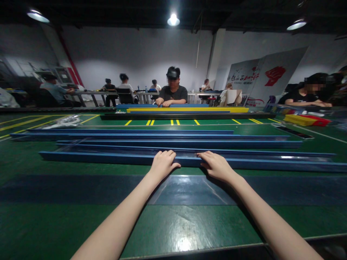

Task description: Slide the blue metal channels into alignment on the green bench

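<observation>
A long blue plastic channel (pixel 103 157) lies crosswise on the green table in front of me. My left hand (pixel 164 164) has its fingers curled over the channel's near wall, with the thumb pointing right. To its right, my right hand (pixel 215 164) grips the same wall, fingers over the top and thumb on the near face. A short stretch of wall shows between the two hands. Under my forearms, flat on the table, is a long clear plastic strip (pixel 187 189). Both hands partly hide the inside of the channel.
More blue channels (pixel 176 143) lie parallel just beyond. Farther off are a black bar (pixel 189 116), a yellow bar (pixel 189 109) and a crumpled clear bag (pixel 63 121). A phone-like dark slab (pixel 295 132) and yellow tray (pixel 296 120) sit at right. A co-worker (pixel 173 92) faces me across the table.
</observation>
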`<state>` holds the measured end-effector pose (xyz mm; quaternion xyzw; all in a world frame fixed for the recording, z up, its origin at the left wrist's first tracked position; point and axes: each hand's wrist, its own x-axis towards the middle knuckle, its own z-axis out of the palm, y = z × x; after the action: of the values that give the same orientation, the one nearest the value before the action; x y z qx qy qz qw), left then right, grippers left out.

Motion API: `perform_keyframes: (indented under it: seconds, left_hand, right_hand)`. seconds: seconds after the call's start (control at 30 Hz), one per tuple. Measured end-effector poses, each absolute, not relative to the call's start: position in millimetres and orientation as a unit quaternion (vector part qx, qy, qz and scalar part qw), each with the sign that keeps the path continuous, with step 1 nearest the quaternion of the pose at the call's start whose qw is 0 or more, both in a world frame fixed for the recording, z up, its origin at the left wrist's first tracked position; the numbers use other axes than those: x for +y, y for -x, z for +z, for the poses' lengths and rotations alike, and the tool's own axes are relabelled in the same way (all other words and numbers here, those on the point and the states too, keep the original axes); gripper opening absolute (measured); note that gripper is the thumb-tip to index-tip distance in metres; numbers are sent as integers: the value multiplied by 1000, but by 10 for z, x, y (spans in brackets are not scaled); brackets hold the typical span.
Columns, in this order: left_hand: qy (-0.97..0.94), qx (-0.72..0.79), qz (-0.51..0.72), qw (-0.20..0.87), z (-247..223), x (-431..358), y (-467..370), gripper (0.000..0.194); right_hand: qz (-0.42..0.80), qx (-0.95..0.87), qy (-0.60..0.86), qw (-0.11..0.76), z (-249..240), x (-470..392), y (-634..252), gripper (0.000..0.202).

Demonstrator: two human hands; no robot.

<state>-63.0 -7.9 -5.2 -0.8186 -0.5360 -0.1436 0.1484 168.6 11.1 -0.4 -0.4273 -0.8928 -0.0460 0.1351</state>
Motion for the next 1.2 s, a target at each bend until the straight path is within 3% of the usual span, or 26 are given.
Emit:
perform_keyframes:
  seconds: [0.33,0.73,0.97,1.2]
  left_hand:
    - [815,-537,-148,159,-70,-71,628,35]
    - [818,-524,-158,176,-97,-57,639,33]
    - [825,-505,-162,193,-104,-46,650,37]
    - [823,-502,-174,201,-78,-62,629,35]
  right_hand:
    - [-94,-880,448,128,17,61,-1683,25]
    - [-171,-873,416,189,-33,100,-1534,23]
    - [-189,-870,433,144,44,99,-1538,15]
    - [-161,-850,488,116,117,88,-1807,19]
